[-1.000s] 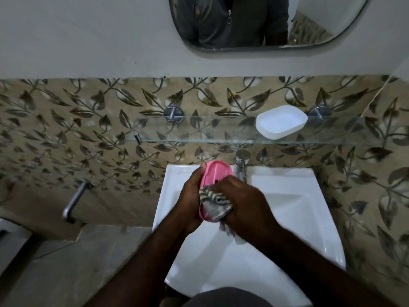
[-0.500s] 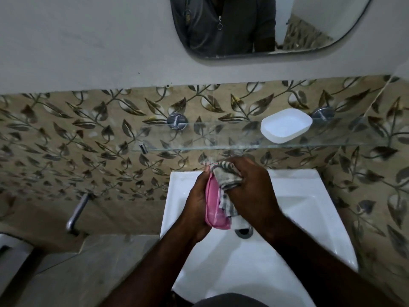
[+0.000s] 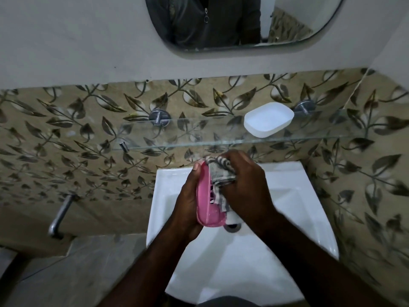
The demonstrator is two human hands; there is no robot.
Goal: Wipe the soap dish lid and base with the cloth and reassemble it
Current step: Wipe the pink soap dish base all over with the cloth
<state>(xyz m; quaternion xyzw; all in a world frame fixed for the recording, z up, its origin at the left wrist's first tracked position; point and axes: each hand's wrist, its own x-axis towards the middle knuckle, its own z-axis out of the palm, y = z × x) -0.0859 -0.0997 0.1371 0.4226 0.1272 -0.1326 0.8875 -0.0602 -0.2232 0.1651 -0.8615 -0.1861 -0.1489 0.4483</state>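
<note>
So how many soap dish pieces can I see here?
2. The pink piece is held in the left hand over the sink, wiped with the cloth in the right hand. The white piece sits on the glass shelf.

So I'm stood over this white ceramic washbasin [image 3: 287,209]: long clear glass shelf [image 3: 177,138] right above it, rounded wall mirror [image 3: 287,29] higher up, chrome wall tap [image 3: 59,216] off its left.
</note>
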